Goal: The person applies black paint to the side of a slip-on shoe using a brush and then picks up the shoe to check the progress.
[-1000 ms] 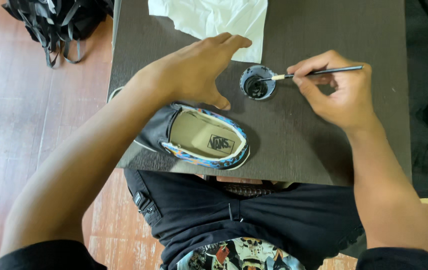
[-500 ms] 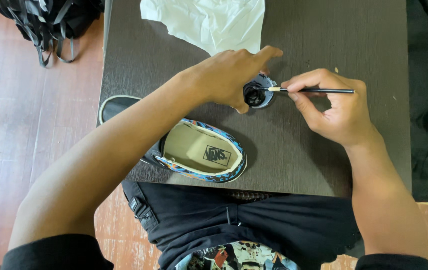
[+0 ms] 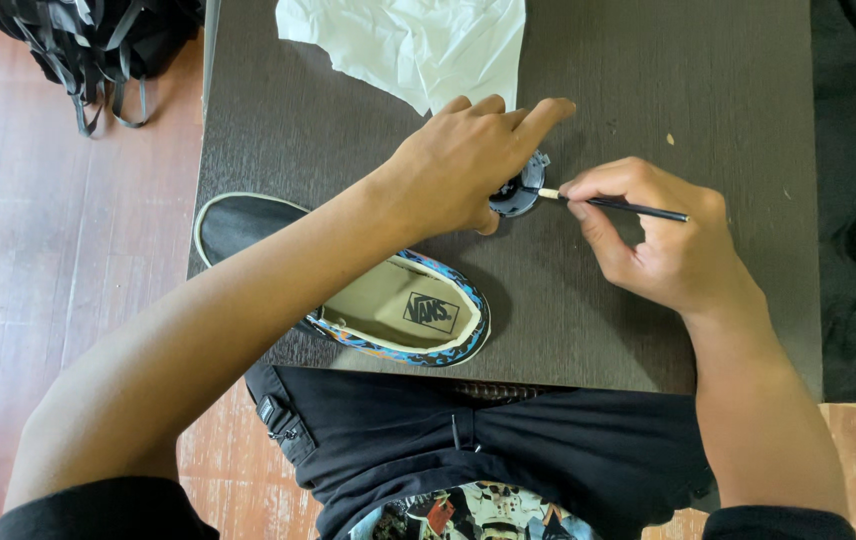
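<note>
Small round paint pot (image 3: 520, 192), dark inside, brush (image 3: 616, 205) tip dipped in.

Dark brown wood-grain table (image 3: 668, 90), set on a reddish plank floor (image 3: 38, 260). On it: crumpled white paper (image 3: 413, 45) at the far edge; a slip-on shoe (image 3: 388, 315) with black toe and patterned sides near the front edge, opening up, toe overhanging the left side; a small round paint pot (image 3: 520, 192) near the middle. On the floor, far left: a black strapped bag (image 3: 88, 40).
</note>
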